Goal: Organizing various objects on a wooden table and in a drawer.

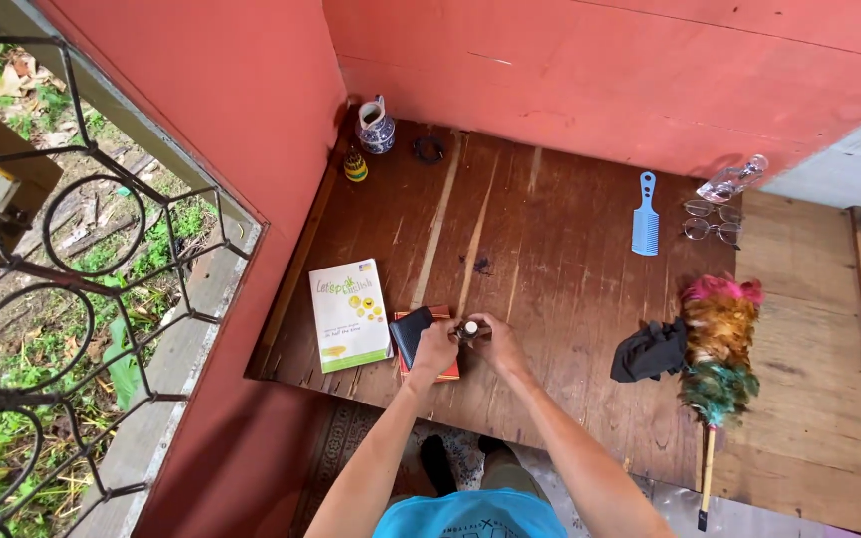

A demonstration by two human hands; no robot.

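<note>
Setting: wooden table (570,299) set in a corner of red walls.
Left hand (434,348): fingers curled on a small bottle (468,330), above a dark wallet (413,331).
Right hand (497,342): pinching the same bottle's side.
Nearby: white booklet (349,315), blue comb (646,214), feather duster (717,359).

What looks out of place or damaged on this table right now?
Nothing is spilled. The wooden table is worn, with pale scratches along its grain and a dark smudge. A clear bottle lies on its side by the eyeglasses. Both hands, left hand and right hand, hold a small bottle.
</note>
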